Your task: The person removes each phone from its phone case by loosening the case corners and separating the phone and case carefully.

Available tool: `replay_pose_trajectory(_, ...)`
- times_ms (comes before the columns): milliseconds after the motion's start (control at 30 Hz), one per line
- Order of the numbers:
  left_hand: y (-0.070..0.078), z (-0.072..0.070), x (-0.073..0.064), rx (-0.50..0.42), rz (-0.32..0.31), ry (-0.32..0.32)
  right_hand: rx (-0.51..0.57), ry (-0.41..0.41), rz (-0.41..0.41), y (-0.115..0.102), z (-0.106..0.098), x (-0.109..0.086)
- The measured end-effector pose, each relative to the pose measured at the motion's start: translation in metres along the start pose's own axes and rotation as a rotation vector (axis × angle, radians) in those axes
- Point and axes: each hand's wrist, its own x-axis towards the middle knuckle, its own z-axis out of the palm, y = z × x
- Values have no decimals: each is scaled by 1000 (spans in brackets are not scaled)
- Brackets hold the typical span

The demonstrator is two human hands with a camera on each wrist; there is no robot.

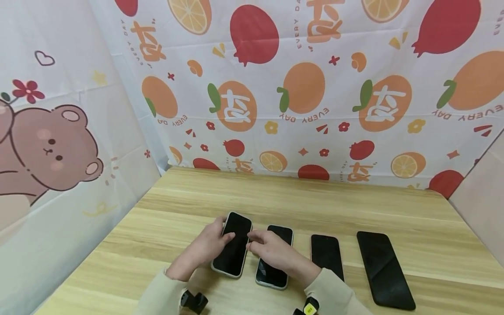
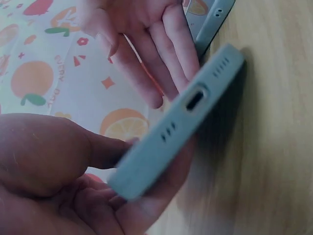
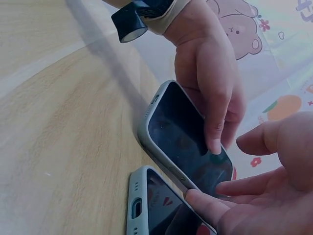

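Observation:
My left hand (image 1: pixel 208 243) grips a phone (image 1: pixel 237 256) with a dark screen and a pale green case, thumb over the screen and fingers at its left side. The left wrist view shows the case's bottom edge (image 2: pixel 151 155), with the charging port facing the camera and the phone tilted off the table. My right hand (image 1: pixel 275 251) is at that phone's right edge; its fingertips (image 3: pixel 200 198) touch or nearly touch the side, and the thumb stands apart. Beneath my right hand lies a second phone (image 1: pixel 271 276) in a similar pale case, partly hidden by it.
Farther right on the wooden table (image 1: pixel 315 205) lie a smaller dark phone (image 1: pixel 327 253), partly covered by my right forearm, and a larger black phone (image 1: pixel 386 271). A fruit-print cloth (image 1: pixel 267 96) hangs behind the table, and a bear-print cloth (image 1: pixel 59 144) at the left.

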Motion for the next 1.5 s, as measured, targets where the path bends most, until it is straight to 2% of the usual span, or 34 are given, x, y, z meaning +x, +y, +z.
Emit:
replay_pose_trajectory(200,-2,4,3,-97,-2,20,2,24,1,2,-1,-1)
replay_pose_trajectory(433,6,6,2,-149,29,27,-1,94,-71,-2,-4,-13)
replay_pose_trajectory(533,13,5,4,-161,41,37,36,119,-83,-6,-12,-19)
replay_pose_trajectory(667,24,5,7,-178,42,30,136,117,-88,-7,-24,-23)
replay_pose_trajectory(767,31,7,8,-205,30,15,195,118,-82,-6,-33,-26)
replay_pose_trajectory(1100,48,20,11,-354,-17,-52,259,153,-43,-1,-57,-40)
replay_pose_trajectory(1500,65,36,19,-462,12,-175,281,213,-41,4,-80,-54)
